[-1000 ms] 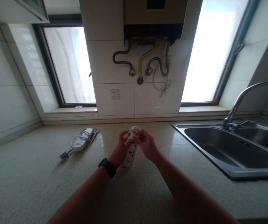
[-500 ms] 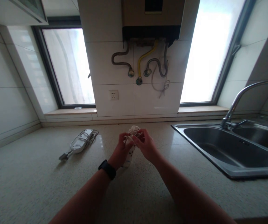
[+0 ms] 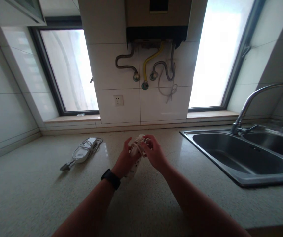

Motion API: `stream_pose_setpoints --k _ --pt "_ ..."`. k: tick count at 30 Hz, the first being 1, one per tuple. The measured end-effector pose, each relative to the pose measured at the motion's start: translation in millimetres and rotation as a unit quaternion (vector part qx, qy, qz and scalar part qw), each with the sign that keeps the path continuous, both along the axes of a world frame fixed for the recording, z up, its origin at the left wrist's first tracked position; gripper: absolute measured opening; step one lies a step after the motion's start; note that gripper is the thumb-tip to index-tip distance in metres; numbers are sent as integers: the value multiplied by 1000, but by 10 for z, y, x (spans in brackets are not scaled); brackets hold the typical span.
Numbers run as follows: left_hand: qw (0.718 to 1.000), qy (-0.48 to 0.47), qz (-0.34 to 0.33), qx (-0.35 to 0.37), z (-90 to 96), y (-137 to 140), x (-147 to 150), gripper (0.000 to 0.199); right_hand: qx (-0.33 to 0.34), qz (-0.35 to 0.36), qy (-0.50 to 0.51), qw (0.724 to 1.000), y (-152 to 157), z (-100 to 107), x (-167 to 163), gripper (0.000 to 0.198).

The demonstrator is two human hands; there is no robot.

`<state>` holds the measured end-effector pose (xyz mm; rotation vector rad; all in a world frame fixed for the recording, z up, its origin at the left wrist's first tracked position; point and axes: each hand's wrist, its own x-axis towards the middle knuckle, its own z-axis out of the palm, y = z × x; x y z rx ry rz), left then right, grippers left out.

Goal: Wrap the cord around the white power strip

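A white power strip (image 3: 133, 168) with dark socket holes is between my hands, just over the counter, its far end wrapped in its own white cord (image 3: 139, 142). My left hand (image 3: 126, 158) grips the strip from the left side, the thumb near the coils. Fingers of my right hand (image 3: 154, 152) are closed on the cord at the strip's far end. Parts of the strip are hidden behind both hands. To the left lies a second white power strip (image 3: 84, 152), its cord wound round it and its grey plug (image 3: 66, 166) pointing toward me.
A steel double sink (image 3: 230, 154) with a curved faucet (image 3: 246, 105) is set into the speckled counter (image 3: 45, 197) on the right. On the back wall are a socket (image 3: 118, 100) and a water heater (image 3: 157, 19) with hoses below it.
The held strip has tilted a little and its near end has swung left. My left fingers have opened somewhat around the cord coils, which show more now. The view has shifted slightly.
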<state>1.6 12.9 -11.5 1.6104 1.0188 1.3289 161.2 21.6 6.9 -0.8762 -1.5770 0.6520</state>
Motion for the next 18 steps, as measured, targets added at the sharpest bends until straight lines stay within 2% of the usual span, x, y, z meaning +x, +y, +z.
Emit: stream_pose_setpoints --k 3,5,11,15,18 --pt "999 -5 -19 -31 26 -18 -15 63 -24 1 27 999 13 13 34 27" --pt "997 -19 -42 -54 83 -51 -27 55 -22 0 28 999 32 3 58 23" --pt "977 -98 -121 -144 273 -142 -89 48 -21 26 55 998 125 -19 129 21" --pt "960 -136 -158 -190 298 -137 -160 48 -14 74 67 995 154 0 197 22" --pt "954 -145 -172 -196 293 -123 -206 45 -7 96 21 995 146 4 270 18"
